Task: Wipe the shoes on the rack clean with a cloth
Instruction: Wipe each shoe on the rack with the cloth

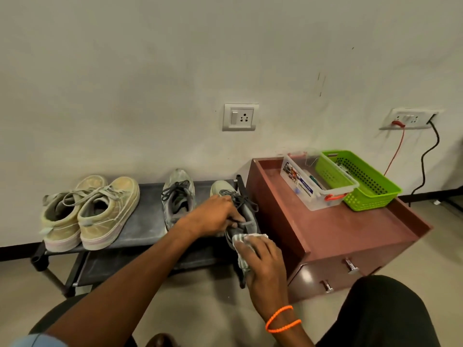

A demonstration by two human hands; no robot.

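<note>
While your left hand [215, 214] grips the grey shoe [244, 216], your right hand [263, 261] presses the cloth [241, 242] on its heel — the other three shoes seemingly unwiped.

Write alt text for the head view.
The left hand grips a grey shoe on a black rack while the right hand presses a cloth to its heel. Three more shoes sit to the left.

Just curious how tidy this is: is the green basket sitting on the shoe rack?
No, the green basket stands on the brown cabinet beside the shoe rack, next to a clear plastic box.
</note>
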